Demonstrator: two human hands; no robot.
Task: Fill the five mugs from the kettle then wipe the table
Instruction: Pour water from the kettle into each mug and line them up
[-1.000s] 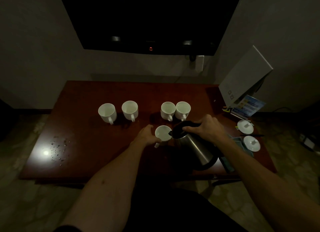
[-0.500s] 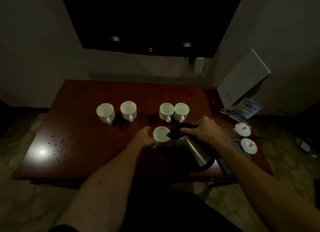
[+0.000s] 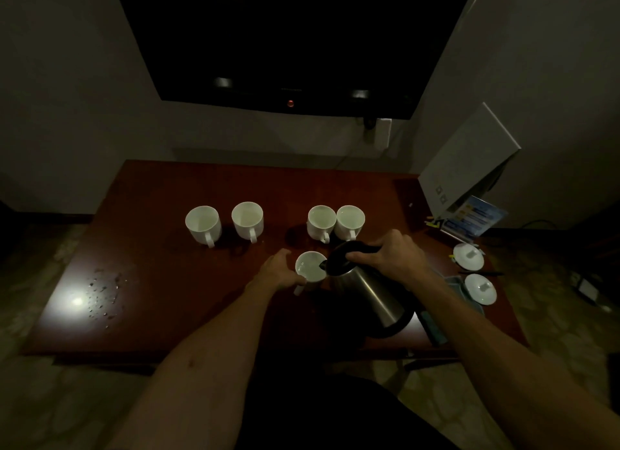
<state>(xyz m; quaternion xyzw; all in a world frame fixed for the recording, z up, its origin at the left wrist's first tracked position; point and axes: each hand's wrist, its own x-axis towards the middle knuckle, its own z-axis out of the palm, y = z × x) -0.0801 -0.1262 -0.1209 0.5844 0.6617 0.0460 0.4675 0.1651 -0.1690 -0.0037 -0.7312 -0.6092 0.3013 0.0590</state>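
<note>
Mid-pour: the right hand (image 3: 392, 258) is wrapped around the handle of the tilted kettle (image 3: 365, 288), spout over the near mug (image 3: 310, 266), while the left hand (image 3: 276, 271) cups that mug's side on the tabletop (image 3: 161, 281). Looks like three are done-ish, so next I'd level the kettle and go for the two left mugs (image 3: 203, 223), which look empty.

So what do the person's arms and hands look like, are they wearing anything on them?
Both forearms are bare right up to the picture's lower edge, with no sleeve showing. The left hand and right hand wear no gloves; the dim light shows no watch, ring or bracelet. A small dark mark sits on the left forearm. Dark clothing covers the lap below.
</note>
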